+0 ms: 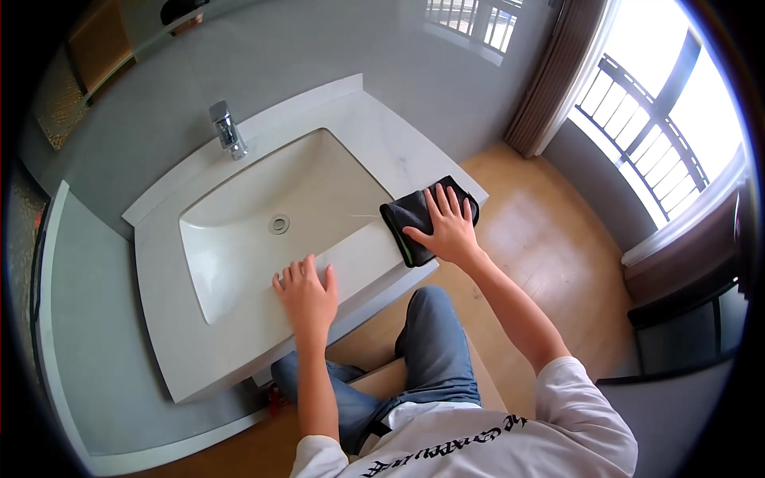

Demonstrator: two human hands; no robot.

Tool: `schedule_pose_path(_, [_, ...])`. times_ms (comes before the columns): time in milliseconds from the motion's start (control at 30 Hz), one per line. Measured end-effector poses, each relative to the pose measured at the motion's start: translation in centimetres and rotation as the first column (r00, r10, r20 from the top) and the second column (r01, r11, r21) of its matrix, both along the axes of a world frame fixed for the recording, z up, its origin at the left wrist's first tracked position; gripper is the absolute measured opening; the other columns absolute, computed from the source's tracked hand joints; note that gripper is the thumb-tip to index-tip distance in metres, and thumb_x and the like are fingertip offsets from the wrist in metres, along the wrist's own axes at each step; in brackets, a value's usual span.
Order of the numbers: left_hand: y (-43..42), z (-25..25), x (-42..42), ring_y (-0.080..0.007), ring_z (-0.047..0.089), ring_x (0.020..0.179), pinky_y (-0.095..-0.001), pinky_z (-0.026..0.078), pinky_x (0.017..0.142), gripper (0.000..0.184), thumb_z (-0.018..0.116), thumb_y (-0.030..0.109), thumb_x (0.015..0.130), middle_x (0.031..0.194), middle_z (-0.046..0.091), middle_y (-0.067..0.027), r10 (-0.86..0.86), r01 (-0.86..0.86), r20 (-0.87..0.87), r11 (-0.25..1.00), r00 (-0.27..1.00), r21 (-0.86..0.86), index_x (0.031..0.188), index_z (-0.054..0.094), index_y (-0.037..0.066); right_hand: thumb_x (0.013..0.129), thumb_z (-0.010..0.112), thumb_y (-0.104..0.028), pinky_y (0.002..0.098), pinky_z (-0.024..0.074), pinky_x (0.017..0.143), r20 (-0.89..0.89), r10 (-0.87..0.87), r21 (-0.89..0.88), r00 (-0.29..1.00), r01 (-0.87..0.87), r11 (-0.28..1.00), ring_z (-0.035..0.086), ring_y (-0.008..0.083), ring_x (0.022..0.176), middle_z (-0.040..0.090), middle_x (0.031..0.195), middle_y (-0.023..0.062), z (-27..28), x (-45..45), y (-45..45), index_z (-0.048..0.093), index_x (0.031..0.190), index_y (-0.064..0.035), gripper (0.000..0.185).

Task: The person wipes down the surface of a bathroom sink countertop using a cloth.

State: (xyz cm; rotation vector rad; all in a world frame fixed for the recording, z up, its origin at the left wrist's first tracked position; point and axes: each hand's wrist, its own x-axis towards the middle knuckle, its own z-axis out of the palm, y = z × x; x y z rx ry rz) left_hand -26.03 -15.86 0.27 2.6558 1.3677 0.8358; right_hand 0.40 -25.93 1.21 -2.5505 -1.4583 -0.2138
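A folded black cloth (406,217) with a thin green line along one edge lies on the right front corner of the white countertop (390,151). My right hand (448,225) rests flat on top of it, palm down and fingers spread. At the front rim of the sink basin (239,247), my left hand (307,295) touches the counter, its fingers slightly apart and nothing in them. The basin has a round drain (279,224) in its bottom.
A chrome faucet (229,131) stands behind the basin against the grey wall. To the left is a pale panel (103,319). On the right are a brown curtain (550,88), a window with a railing (649,119) and a dark-edged cabinet (685,334). My knees are under the counter's front edge.
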Motion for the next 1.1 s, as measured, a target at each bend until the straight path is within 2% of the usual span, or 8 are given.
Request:
schedule_pose_path(167, [-0.2,1.1,-0.2,-0.03,0.058,0.098,-0.0522,0.035,0.103,0.034,0.059,0.031,0.09,0.097,0.062,-0.0117,0.006,-0.006,-0.033,1.0,0.999,0.015,0.112,0.059,0.005,0.076,0.048,-0.081,0.063,0.0136,0.112,-0.006,-0.068,-0.003,0.998,0.068,0.998,0.019,0.0387,0.145,0.026,0.155,0.0203,0.4,1.6,3.7,0.032,0.149,-0.0054,0.106])
schedule_pose_path(267, [-0.3,1.6,-0.1,-0.0333,0.056,0.107,-0.0506,0.032,0.106,0.035,0.058,0.031,0.091,0.108,0.062,-0.0148,0.02,-0.027,-0.065,0.994,0.998,-0.11,0.115,0.059,0.005,0.077,0.046,-0.082,0.0633,0.0131,0.112,-0.003,-0.114,0.011,0.994,0.114,0.993,0.019,0.039,0.145,0.026,0.155,0.0209,0.2,4.3,8.4,0.031,0.149,-0.0048,0.106])
schedule_pose_path(467, [-0.5,1.3,0.2,-0.0321,0.056,0.107,-0.05,0.033,0.105,0.034,0.058,0.031,0.091,0.105,0.063,-0.0133,0.053,-0.057,-0.048,0.994,0.997,-0.091,0.112,0.06,0.005,0.076,0.047,-0.082,0.0605,0.0236,0.109,-0.114,-0.254,0.003,0.96,0.256,0.967,0.029,0.0365,0.14,0.03,0.153,0.0179,1.4,9.0,15.6,0.031,0.149,-0.0071,0.105])
schedule_pose_path(567, [-0.3,1.3,0.1,-0.031,0.056,0.106,-0.0499,0.034,0.105,0.033,0.058,0.032,0.091,0.104,0.064,-0.0122,0.056,-0.062,-0.048,0.992,0.997,-0.112,0.111,0.061,0.005,0.076,0.047,-0.081,0.0595,0.0246,0.109,-0.156,-0.238,-0.025,0.959,0.237,0.971,0.03,0.0361,0.14,0.03,0.153,0.0183,1.6,9.6,15.7,0.03,0.15,-0.0099,0.104])
schedule_pose_path(733, [0.1,-0.2,-0.1,-0.0299,0.058,0.097,-0.053,0.034,0.103,0.032,0.059,0.032,0.089,0.095,0.063,-0.0124,-0.009,0.007,0.073,1.0,0.997,0.03,0.105,0.062,0.004,0.081,0.043,-0.079,0.057,0.0278,0.108,-0.121,-0.206,-0.025,0.971,0.205,0.979,0.033,0.0331,0.139,0.03,0.155,0.0102,1.4,9.9,13.2,0.032,0.15,-0.0154,0.095])
schedule_pose_path(867, [0.0,-0.6,0.0,-0.03,0.058,0.097,-0.0537,0.034,0.103,0.03,0.059,0.031,0.089,0.095,0.063,-0.0129,-0.013,0.007,0.108,0.999,0.994,0.049,0.103,0.061,0.004,0.082,0.042,-0.078,0.0577,0.0263,0.109,-0.123,-0.222,0.009,0.967,0.225,0.974,0.03,0.0363,0.14,0.029,0.154,0.0175,0.6,8.8,10.1,0.031,0.15,-0.0126,0.095])
schedule_pose_path(933, [-0.1,-0.5,0.4,-0.0303,0.058,0.095,-0.0541,0.035,0.102,0.029,0.058,0.031,0.089,0.094,0.063,-0.0129,0.039,-0.041,0.041,0.998,0.998,0.057,0.101,0.062,0.005,0.084,0.041,-0.077,0.0596,0.0222,0.111,-0.001,-0.227,0.017,0.974,0.227,0.974,0.025,0.0385,0.143,0.028,0.153,0.0215,0.1,7.4,8.2,0.03,0.15,-0.0079,0.096])
schedule_pose_path(1100, [-0.2,-0.4,0.7,-0.0303,0.058,0.094,-0.054,0.036,0.101,0.026,0.058,0.03,0.089,0.092,0.062,-0.0125,0.064,-0.064,0.009,0.997,0.998,0.051,0.098,0.062,0.005,0.086,0.044,-0.072,0.0618,0.0181,0.111,0.047,-0.02,0.018,0.999,0.019,1.0,0.022,0.0402,0.143,0.029,0.153,0.0229,-0.4,-1.3,4.8,0.033,0.147,-0.0031,0.093])
